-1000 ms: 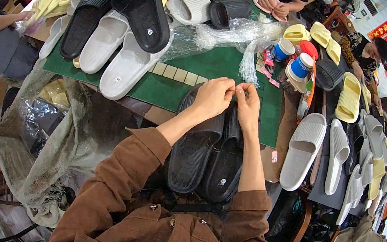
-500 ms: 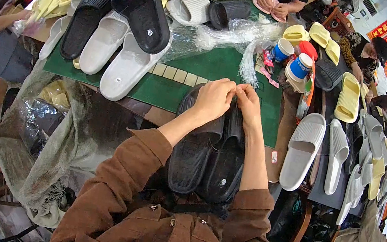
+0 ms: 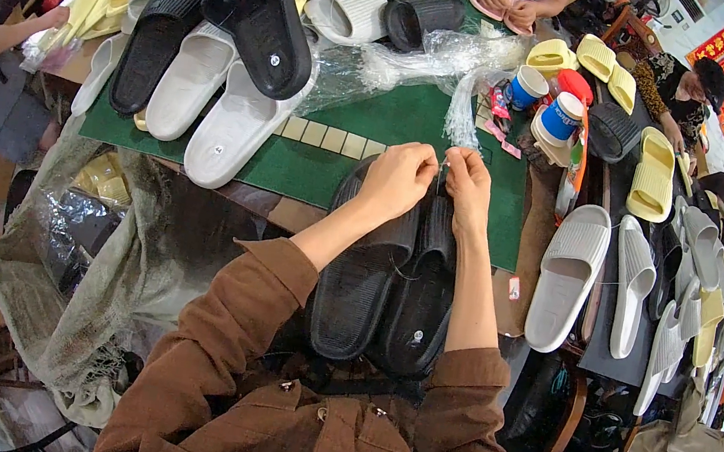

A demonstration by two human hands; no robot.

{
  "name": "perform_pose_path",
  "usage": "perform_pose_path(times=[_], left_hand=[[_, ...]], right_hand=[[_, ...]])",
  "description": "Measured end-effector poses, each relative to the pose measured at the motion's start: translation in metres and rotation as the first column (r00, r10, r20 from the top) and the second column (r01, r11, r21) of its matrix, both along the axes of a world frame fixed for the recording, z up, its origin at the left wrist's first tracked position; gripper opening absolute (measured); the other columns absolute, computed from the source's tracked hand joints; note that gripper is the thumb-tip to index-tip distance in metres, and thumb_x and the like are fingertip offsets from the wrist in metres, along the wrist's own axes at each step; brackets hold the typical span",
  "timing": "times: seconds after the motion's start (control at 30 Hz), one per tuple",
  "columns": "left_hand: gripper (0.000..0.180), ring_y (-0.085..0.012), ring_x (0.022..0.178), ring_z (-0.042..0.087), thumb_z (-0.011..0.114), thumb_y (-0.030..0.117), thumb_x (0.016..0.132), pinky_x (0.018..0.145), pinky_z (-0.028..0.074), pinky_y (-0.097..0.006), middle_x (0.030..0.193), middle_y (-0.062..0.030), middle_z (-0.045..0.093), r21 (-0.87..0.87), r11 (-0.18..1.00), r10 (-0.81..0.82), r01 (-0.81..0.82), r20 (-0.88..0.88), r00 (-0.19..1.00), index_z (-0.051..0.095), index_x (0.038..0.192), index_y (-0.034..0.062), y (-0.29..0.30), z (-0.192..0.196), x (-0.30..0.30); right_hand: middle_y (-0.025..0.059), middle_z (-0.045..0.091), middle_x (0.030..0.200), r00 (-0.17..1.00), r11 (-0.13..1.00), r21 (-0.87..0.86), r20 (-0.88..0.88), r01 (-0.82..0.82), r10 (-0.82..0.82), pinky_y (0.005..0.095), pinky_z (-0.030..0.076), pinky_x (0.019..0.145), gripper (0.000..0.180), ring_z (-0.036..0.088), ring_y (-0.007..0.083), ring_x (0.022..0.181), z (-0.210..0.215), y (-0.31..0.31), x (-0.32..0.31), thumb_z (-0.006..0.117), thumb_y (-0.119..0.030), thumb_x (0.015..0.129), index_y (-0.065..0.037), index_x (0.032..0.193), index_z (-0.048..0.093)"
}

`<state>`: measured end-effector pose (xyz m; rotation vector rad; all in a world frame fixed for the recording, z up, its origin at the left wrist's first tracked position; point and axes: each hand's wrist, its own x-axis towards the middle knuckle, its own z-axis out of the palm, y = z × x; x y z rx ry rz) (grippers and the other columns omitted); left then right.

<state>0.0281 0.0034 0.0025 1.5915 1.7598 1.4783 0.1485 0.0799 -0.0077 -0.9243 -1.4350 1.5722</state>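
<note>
A pair of black slide slippers [image 3: 352, 304] sits side by side at the table's near edge, toes away from me. Above their straps, my left hand [image 3: 398, 181] and my right hand [image 3: 467, 191] are both closed in a pinch, a small gap apart. A thin plastic strand [image 3: 408, 276] loops between the two slippers; its upper run is mostly hidden. A small pale end shows at the right fingertips. Just beyond my right hand lies a bundle of similar clear strands [image 3: 465, 120] on the green mat [image 3: 384, 110].
White, black and yellow slippers [image 3: 235, 137] are piled at the left. Paper cups [image 3: 562, 116] stand at the right, beside more slippers [image 3: 569, 277]. A row of pale square stickers [image 3: 313, 133] lies on the mat. Co-workers' hands [image 3: 507, 6] hold pink slippers across the table.
My fingertips have drawn slightly apart, and a small pale end now shows between them. The black slippers stay in place; the whole view has shifted slightly.
</note>
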Motion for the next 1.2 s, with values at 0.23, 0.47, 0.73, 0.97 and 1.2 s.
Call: perform_pose_path(times=[0.23, 0.47, 0.73, 0.97, 1.2], left_hand=[[0.008, -0.0363, 0.071, 0.062, 0.059, 0.007, 0.079, 0.062, 0.047, -0.043, 0.075, -0.0178, 0.062, 0.015, 1.0, 0.01, -0.011, 0.041, 0.999, 0.058, 0.077, -0.0008, 0.002, 0.0, -0.002], [0.011, -0.0349, 0.07, 0.062, 0.061, 0.009, 0.079, 0.062, 0.048, -0.042, 0.076, -0.018, 0.063, -0.001, 1.0, -0.006, 0.006, 0.067, 0.998, 0.059, 0.078, -0.0015, 0.002, 0.0, -0.004], [0.013, -0.0327, 0.069, 0.063, 0.062, 0.012, 0.08, 0.061, 0.047, -0.04, 0.075, -0.017, 0.064, 0.034, 0.999, -0.03, 0.027, 0.083, 0.996, 0.061, 0.079, -0.001, 0.001, -0.004, -0.004], [0.01, -0.0329, 0.067, 0.062, 0.061, 0.009, 0.079, 0.06, 0.046, -0.04, 0.073, -0.0169, 0.062, -0.012, 1.0, 0.006, -0.004, 0.11, 0.994, 0.059, 0.078, -0.0003, 0.001, 0.0, -0.003], [0.008, -0.0363, 0.072, 0.061, 0.059, 0.007, 0.079, 0.062, 0.045, -0.043, 0.077, -0.0176, 0.061, 0.006, 0.999, 0.039, -0.04, 0.06, 0.997, 0.058, 0.079, -0.001, 0.003, -0.003, -0.002]], right_hand=[[-0.0037, 0.056, 0.079, 0.998, 0.993, 0.113, 0.058, -0.037, 0.031, 0.0205, 0.036, 0.058, 0.015, 0.044, 0.0038, 0.066, -0.003, 0.0, 0.0, 0.059, -0.018, 0.091, -0.003, 0.093, 0.06], [-0.0025, 0.056, 0.079, 0.994, 0.993, 0.103, 0.098, -0.065, 0.055, 0.0216, 0.038, 0.064, 0.015, 0.047, 0.0057, 0.071, -0.001, 0.0, 0.001, 0.058, -0.018, 0.091, -0.002, 0.091, 0.06], [-0.0003, 0.058, 0.08, 0.989, 0.99, 0.137, 0.147, -0.031, 0.01, 0.0237, 0.04, 0.064, 0.019, 0.048, 0.0075, 0.071, -0.006, -0.002, 0.0, 0.059, -0.02, 0.09, -0.001, 0.092, 0.06], [0.0051, 0.062, 0.082, 0.972, 0.96, 0.277, 0.235, -0.041, -0.027, 0.0274, 0.044, 0.068, 0.022, 0.053, 0.0108, 0.075, -0.003, -0.004, -0.001, 0.058, -0.02, 0.091, 0.001, 0.095, 0.059], [0.0121, 0.062, 0.081, 0.921, 0.928, 0.367, 0.379, -0.066, -0.085, 0.0319, 0.046, 0.07, 0.02, 0.056, 0.0182, 0.074, 0.01, -0.012, -0.001, 0.056, -0.019, 0.091, 0.001, 0.093, 0.056]])
